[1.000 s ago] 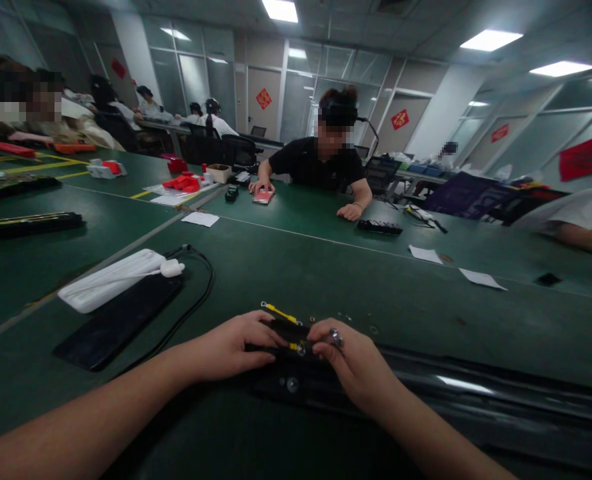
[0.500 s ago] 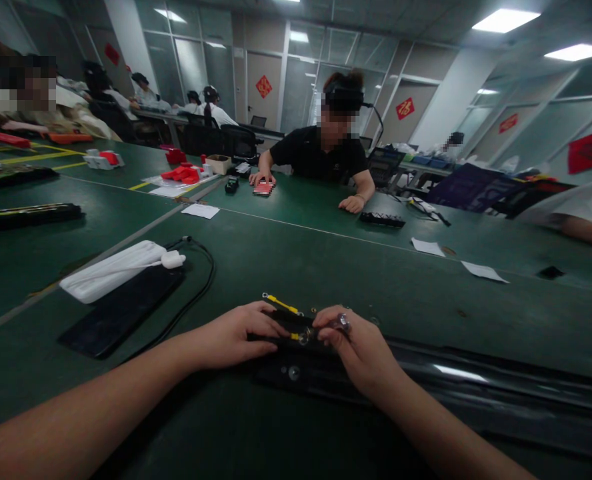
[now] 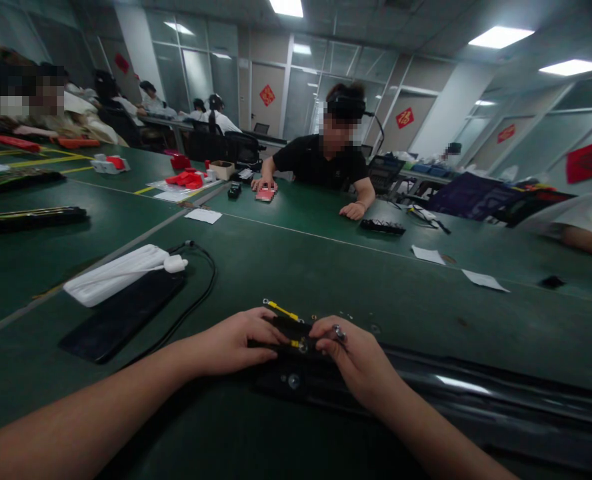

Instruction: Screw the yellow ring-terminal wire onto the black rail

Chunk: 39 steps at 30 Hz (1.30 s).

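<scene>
My left hand (image 3: 233,343) is closed on the near end of a long black part (image 3: 441,367), thumb on the near side and fingers over the far side. By its fingertips a short yellow wire (image 3: 294,343) ends in a ring terminal (image 3: 303,347) on the part. My right hand (image 3: 359,353) is pinched, its fingertips just right of that terminal. A small shiny metal piece (image 3: 339,333) pokes out between its thumb and fingers; its kind is unclear. Another yellow wire (image 3: 282,310) with ring ends lies just behind. A round metal fastener (image 3: 293,381) shows nearer me.
Left of my arm lie a dark flat slab (image 3: 121,323), a white block (image 3: 116,275) with a plug, and a black cable (image 3: 210,280). Small loose metal bits (image 3: 346,315) lie behind my right hand. Across the green table a co-worker (image 3: 326,150) handles a red object (image 3: 266,193).
My right fingertips have drawn slightly away from the ring terminal, which now shows more plainly. The metal piece in them has tilted. My left hand stays on the black part.
</scene>
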### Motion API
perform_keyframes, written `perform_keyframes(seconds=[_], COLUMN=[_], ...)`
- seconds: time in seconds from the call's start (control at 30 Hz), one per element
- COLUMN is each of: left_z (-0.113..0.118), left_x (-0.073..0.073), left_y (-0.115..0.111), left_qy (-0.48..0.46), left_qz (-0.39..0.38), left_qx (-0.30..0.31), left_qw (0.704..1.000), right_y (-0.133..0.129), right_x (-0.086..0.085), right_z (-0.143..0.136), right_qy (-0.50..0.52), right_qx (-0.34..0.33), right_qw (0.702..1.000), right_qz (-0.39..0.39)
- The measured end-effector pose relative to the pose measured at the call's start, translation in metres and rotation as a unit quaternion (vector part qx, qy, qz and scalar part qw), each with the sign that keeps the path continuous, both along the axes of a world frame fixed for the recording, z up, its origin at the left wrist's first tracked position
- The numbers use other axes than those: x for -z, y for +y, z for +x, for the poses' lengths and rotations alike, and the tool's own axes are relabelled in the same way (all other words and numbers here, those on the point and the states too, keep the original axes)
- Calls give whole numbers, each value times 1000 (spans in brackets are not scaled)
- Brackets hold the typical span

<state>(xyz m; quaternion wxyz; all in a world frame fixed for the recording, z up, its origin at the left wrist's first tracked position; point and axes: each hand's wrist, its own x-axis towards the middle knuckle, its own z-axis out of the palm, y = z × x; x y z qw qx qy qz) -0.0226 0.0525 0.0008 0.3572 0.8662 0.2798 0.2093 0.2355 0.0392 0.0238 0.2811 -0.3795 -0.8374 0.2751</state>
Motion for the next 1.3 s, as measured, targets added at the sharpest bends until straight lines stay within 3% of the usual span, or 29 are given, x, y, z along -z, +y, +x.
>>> perform_keyframes(seconds=[0.8, 1.3], left_z=[0, -1], left_x=[0, 4], left_y=[-1, 0], left_qy=[19, 14], left_qz=[-17, -18], left_qx=[-13, -17], left_qw=[1000, 1000], right_y=[-1, -4], right_x=[-4, -2], right_z=[-3, -4], right_qy=[-19, -22], right_qx=[18, 44], right_qw=[999, 998], right_qz=[-22, 28])
